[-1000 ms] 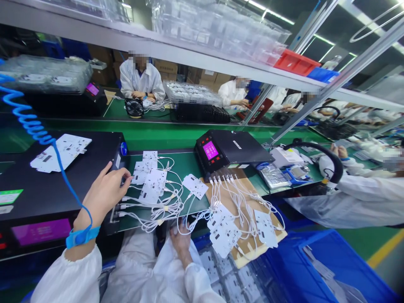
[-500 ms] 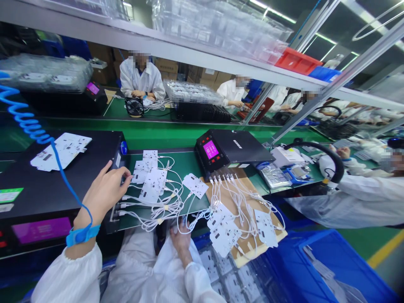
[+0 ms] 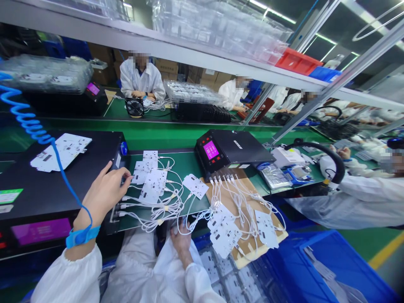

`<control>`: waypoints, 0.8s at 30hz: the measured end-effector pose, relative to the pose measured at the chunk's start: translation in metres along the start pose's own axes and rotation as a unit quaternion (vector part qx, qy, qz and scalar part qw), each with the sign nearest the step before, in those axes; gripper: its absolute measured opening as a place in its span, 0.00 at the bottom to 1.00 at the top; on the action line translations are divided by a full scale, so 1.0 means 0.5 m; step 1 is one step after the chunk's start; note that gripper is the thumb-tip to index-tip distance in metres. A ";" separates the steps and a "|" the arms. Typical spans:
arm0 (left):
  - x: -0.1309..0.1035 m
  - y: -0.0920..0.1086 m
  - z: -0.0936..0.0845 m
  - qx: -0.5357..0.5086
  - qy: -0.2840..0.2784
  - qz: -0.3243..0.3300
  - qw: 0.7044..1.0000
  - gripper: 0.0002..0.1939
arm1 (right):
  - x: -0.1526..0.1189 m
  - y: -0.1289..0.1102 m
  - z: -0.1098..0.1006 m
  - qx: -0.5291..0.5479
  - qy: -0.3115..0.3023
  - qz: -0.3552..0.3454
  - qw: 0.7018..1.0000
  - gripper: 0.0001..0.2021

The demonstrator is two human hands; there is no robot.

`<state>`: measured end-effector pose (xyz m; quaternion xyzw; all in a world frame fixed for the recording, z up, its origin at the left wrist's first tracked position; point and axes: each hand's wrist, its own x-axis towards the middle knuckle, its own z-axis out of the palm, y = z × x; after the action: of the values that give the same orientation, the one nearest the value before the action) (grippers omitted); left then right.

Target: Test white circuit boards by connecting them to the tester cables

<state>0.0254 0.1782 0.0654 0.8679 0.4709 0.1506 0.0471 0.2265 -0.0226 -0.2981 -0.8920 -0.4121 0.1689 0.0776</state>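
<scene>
My left hand [image 3: 105,191], with a blue wrist strap [image 3: 82,236], is at the side of the large black device [image 3: 75,189]. Its thumb and a bent finger meet near the cable sockets; whatever lies between them is too small to tell. White circuit boards [image 3: 153,185] with white cables [image 3: 164,212] lie just right of it on the green mat. My right hand [image 3: 181,242] rests low by my lap, under the table edge, its fingers partly hidden by cables. One more board [image 3: 195,186] lies between the two devices.
A smaller black device [image 3: 233,149] with a pink screen feeds cables to boards [image 3: 224,230] on cardboard [image 3: 240,198]. A coiled blue cord [image 3: 25,118] hangs at the left. Blue bins [image 3: 341,261] stand lower right. A person's sleeve [image 3: 366,185] is at the right.
</scene>
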 end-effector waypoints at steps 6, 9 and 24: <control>-0.001 -0.004 0.005 0.011 0.004 0.010 1.000 0.15 | 0.000 0.002 0.006 0.006 0.011 -0.003 1.000 0.34; 0.000 -0.002 0.004 0.017 -0.005 0.003 1.000 0.16 | -0.001 0.003 0.006 0.008 0.010 -0.005 1.000 0.34; 0.000 0.001 0.000 0.016 -0.017 -0.002 1.000 0.16 | 0.000 0.004 0.007 0.003 0.009 -0.010 1.000 0.35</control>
<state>0.0256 0.1779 0.0652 0.8702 0.4740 0.1280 0.0411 0.2266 -0.0238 -0.3017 -0.8890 -0.4198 0.1615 0.0852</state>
